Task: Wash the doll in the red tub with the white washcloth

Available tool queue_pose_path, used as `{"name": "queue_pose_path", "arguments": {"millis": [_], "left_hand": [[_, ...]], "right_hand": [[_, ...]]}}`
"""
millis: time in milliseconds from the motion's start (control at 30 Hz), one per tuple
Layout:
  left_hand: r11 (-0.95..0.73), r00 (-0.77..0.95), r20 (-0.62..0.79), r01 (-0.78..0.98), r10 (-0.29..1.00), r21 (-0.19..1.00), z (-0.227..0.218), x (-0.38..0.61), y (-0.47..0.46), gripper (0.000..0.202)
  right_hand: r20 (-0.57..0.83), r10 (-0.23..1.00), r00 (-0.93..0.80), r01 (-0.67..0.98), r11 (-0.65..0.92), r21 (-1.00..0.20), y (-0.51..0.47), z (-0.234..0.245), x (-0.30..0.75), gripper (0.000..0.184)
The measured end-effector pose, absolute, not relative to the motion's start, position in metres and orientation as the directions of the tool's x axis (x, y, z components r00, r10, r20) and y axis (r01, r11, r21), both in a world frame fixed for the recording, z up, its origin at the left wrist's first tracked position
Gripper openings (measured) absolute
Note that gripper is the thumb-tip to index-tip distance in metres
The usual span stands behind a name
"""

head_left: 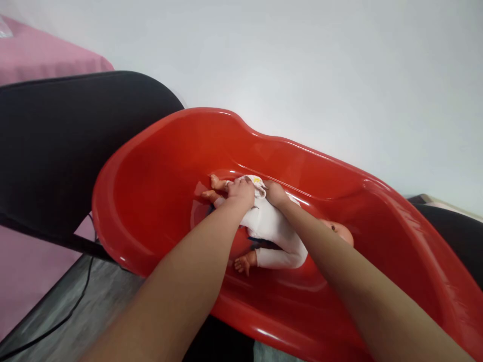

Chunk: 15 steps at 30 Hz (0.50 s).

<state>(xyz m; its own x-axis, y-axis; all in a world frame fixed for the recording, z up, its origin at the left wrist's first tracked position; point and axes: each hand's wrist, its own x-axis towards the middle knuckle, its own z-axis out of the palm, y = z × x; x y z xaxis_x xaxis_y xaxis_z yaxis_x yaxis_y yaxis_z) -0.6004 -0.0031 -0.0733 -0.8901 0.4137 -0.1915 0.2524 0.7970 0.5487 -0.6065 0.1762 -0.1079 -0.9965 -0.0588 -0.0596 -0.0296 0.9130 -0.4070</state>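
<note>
A baby doll (246, 262) in white clothing (269, 226) lies in a red baby bathtub (151, 181), its head to the right and bare feet to the left. My left hand (242, 191) is closed on the clothing around the doll's legs. Beside it, my right hand (275, 192) grips the cloth near the waist, its fingertips mostly hidden. A bunched fold of fabric with a yellow print shows between my hands. Part of the doll's head is covered by my right forearm.
Black chairs (75, 146) stand by the tub's left end, with a similar dark shape at the right. A pink-covered surface (49, 50) lies behind. A black cable (71, 311) runs along the grey floor, and a pale wall rises behind the tub.
</note>
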Motion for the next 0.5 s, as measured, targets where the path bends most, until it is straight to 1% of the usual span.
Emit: {"name": "queue_pose_path", "arguments": {"millis": [100,200,267,333,400,500], "left_hand": [[0.859,-0.895,-0.215,0.269,0.39,0.435,-0.074,-0.6,-0.005,0.052],[0.905,-0.907,-0.241,0.252,0.344,0.343,-0.076,-0.602,-0.011,0.054],[0.934,-0.911,-0.269,0.243,0.312,0.26,-0.078,-0.605,-0.016,0.058],[0.953,-0.912,-0.293,0.239,0.286,0.187,-0.08,-0.607,-0.019,0.058],[0.958,-0.914,-0.295,0.24,0.277,0.156,-0.081,-0.608,-0.021,0.056],[0.958,-0.92,-0.274,0.247,0.279,0.147,-0.084,-0.609,-0.023,0.056]], "right_hand": [[-0.04,0.025,-0.999,0.041,0.886,-0.463,0.173,-0.11,-0.608,0.015],[-0.008,0.171,-0.985,0.146,0.818,-0.557,0.168,-0.114,-0.611,0.018],[0.014,0.292,-0.956,0.217,0.741,-0.636,0.164,-0.117,-0.613,0.024],[0.019,0.382,-0.924,0.25,0.643,-0.724,0.161,-0.119,-0.616,0.033],[0.016,0.429,-0.903,0.243,0.543,-0.804,0.159,-0.119,-0.618,0.038],[0.023,0.481,-0.877,0.205,0.416,-0.886,0.155,-0.117,-0.62,0.041]]}}
